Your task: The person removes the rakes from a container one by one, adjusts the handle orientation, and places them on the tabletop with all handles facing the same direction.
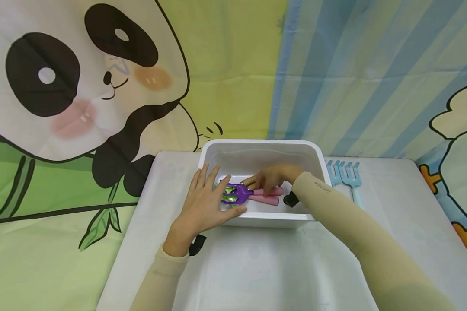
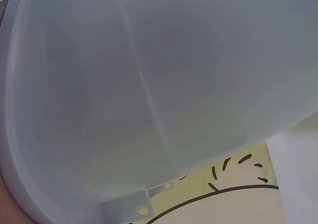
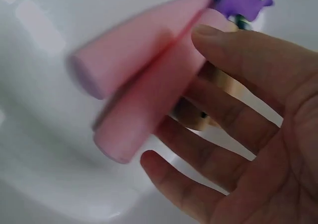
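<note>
A white plastic bin (image 1: 258, 216) stands on the table with several small garden tools inside. My right hand (image 1: 274, 177) reaches into it. Its thumb and fingers pinch the pink handle (image 3: 154, 92) of a toy garden fork with a purple head (image 1: 239, 194). A second pink handle (image 3: 139, 42) lies right beside the first. Light brown handles (image 1: 249, 180) are partly hidden by the right hand, and green pieces (image 1: 229, 198) show through the purple tines. My left hand (image 1: 206, 201), fingers spread and straight, rests at the bin's left front rim. Close up, the left wrist view shows mainly the bin's wall (image 2: 149, 85).
Two light blue forks (image 1: 350, 175) lie on the white table (image 1: 393, 207) just right of the bin. Behind the table hangs a printed cloth (image 1: 233, 65) with a panda picture. Black camera mounts (image 1: 196, 245) sit at both wrists.
</note>
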Motion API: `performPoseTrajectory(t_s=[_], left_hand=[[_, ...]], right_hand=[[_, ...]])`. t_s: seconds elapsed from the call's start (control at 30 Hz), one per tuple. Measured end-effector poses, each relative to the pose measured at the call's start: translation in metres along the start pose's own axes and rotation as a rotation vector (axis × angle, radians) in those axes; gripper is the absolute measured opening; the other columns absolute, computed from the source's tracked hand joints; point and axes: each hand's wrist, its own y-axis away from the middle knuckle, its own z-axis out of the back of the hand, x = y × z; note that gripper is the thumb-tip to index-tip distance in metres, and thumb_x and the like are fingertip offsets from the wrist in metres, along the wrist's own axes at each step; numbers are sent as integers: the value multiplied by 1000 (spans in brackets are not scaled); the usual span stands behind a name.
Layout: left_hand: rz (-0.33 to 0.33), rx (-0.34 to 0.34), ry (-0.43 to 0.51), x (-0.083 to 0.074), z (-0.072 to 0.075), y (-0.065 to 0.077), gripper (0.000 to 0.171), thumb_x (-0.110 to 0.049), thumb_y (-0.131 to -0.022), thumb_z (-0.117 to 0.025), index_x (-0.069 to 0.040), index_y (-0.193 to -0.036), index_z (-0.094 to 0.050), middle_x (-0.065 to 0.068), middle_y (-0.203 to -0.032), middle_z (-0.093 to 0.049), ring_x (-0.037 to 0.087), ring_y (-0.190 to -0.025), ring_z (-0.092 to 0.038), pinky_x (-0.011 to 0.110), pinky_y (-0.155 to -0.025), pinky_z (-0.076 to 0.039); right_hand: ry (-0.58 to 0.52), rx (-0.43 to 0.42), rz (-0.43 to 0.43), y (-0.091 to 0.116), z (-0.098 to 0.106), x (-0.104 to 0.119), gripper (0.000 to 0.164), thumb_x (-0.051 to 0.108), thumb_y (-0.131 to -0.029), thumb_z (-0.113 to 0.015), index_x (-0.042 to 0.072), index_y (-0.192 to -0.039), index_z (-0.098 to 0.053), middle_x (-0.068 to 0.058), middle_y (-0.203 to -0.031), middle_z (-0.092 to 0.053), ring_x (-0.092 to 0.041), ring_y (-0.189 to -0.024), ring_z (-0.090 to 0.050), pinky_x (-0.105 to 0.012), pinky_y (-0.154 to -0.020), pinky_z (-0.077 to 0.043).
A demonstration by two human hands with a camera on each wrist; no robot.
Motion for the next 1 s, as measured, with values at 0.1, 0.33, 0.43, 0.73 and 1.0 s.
performPoseTrajectory(t_s=[0.1, 0.33, 0.43, 0.73, 1.0], left_hand=[[-3, -5, -5, 0, -1, 0, 105, -91, -80, -30, -16, -150, -49, 17, -162, -25, 41, -150, -3, 53, -119, 0], [-6, -3, -11, 1, 0, 0, 104, -90, -80, -33, -15, -150, -49, 18, -161, -25, 42, -150, -4, 53, -119, -1], [-7, -2, -13, 1, 0, 0, 103, -90, -81, -33, -15, -150, -49, 18, -161, -25, 42, -150, -4, 53, -119, -1], [-13, 0, -8, 1, -1, -2, 103, -90, -81, -33, -14, -149, -49, 19, -160, -27, 42, -150, -4, 53, -119, -1], [-13, -2, -23, 2, -2, -1, 103, -90, -81, -32, -15, -150, -49, 18, -160, -26, 41, -150, -3, 52, -119, 0]], right_hand=[[9, 12, -4, -6, -5, -2, 28, 1, -85, -71, 11, -111, -72, -4, -106, -63, -19, -90, -57, -35, -82, -52], [51, 5, -27, -10, -8, -2, 31, -7, -81, -62, 13, -104, -71, -3, -103, -60, -18, -88, -55, -35, -76, -51], [49, 7, -65, -8, -7, 0, 36, -5, -82, -63, 18, -109, -70, -2, -106, -59, -20, -93, -56, -43, -80, -54], [38, 41, -99, 0, -2, 4, 44, -4, -84, -61, 21, -119, -68, -4, -118, -57, -23, -101, -56, -46, -80, -56], [55, 114, -124, 10, 8, 14, 40, -4, -85, -61, 19, -118, -65, -7, -133, -50, -21, -95, -54, -46, -74, -57]])
